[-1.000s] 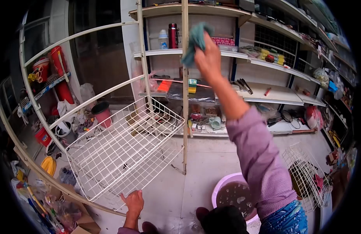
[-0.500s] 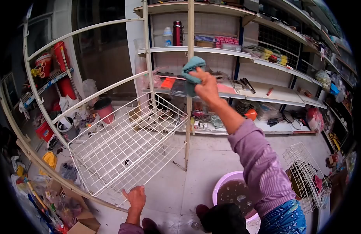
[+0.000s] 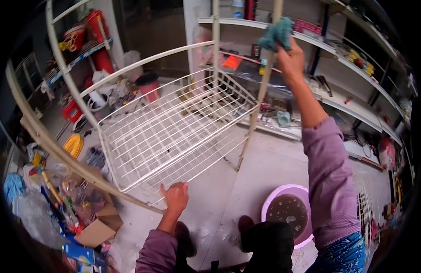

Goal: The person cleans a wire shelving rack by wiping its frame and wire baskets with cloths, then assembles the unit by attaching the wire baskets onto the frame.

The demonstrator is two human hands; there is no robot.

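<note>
A green cloth (image 3: 277,34) is found high up, against the upright post (image 3: 261,88) of a pale metal frame, at the height of the shelf edge (image 3: 247,22) seen behind it. The cloth is bunched in the grip of the right hand (image 3: 292,59): it is pinched between the fingers, probably because a soft thing is kept more firmly when it is gathered in folds. The right arm is stretched far up and forward, as the post is tall. Inside the frame, a white wire basket (image 3: 188,150) is placed in a tilted way between the bars; it seems to be supported by them, but the exact contact points cannot be told. The left hand (image 3: 176,198) is kept low, at the near edge of the lower wires, with one digit raised apart from the others; perhaps the frame is steadied there, yet it cannot be told whether a wire is pinched by this grip. On the floor (image 3: 219,200), a pink basin (image 3: 265,207) with murky, bubbly water is set just beside the feet, where it can be reached easily from the right side. Farther to the left, a coil of yellow hose (image 3: 74,145) and an opened cardboard box (image 3: 94,233) are seen.
</note>
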